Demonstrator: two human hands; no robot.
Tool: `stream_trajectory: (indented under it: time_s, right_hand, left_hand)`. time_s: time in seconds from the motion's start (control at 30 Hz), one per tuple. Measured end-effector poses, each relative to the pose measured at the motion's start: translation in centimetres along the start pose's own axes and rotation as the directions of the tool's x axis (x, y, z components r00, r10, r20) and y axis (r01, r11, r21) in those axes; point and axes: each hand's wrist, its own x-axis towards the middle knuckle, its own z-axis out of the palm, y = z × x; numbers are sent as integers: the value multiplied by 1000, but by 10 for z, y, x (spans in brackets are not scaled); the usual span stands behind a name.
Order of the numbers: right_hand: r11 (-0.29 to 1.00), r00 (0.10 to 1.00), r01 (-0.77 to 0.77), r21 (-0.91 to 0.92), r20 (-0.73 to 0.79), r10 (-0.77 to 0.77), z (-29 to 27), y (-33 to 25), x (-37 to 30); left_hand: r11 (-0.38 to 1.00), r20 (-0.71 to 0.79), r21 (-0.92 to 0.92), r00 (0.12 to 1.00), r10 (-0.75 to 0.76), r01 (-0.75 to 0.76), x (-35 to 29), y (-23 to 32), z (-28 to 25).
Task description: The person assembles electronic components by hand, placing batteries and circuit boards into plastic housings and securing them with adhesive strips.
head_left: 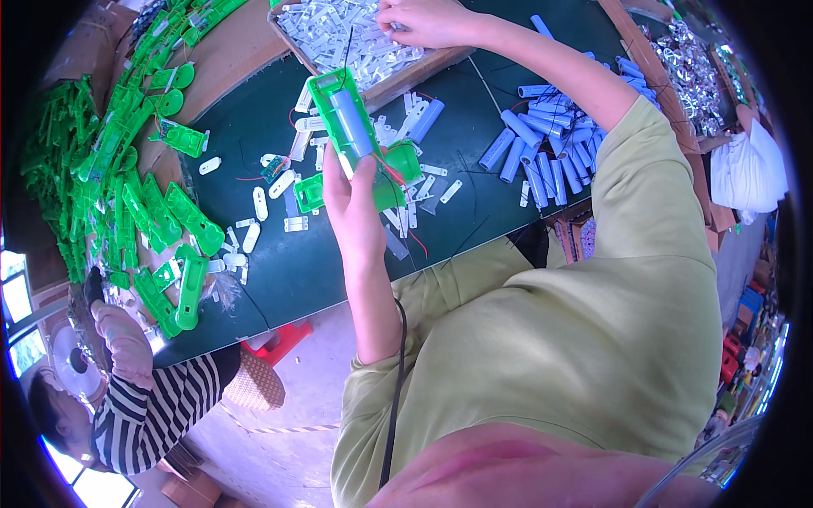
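My left hand [356,203] grips a long green plastic housing [323,100] above the table, thumb against its lower part. A blue cylindrical battery [349,120] lies inside the housing, and red and black wires stick out of it. At the top, my right hand [423,24] reaches into a shallow box [417,74] full of small white plastic parts [339,38]. Its fingers are drawn together on the parts; what they pinch is too small to make out. Another green piece [401,162] lies under the held housing, among scattered white pieces.
Blue batteries [550,127] lie heaped on the dark green table [292,284] to the right. Green housings [190,216] pile up along the left side. Shiny metal parts [686,72] fill a box at far right. Another person in a striped top [157,415] sits at lower left.
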Motion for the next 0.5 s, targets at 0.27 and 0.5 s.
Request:
stream_trajectory:
  time_s: [0.27,0.5]
  right_hand:
    - [681,878,-477,555,267,398,-30,-24,9]
    - [-262,862,-447,856,490,131,-65,-61,-12]
  left_hand:
    - [999,-2,24,1000,25,-25,-3,0,-2]
    - [998,5,-6,998,56,-56,-9,18,10]
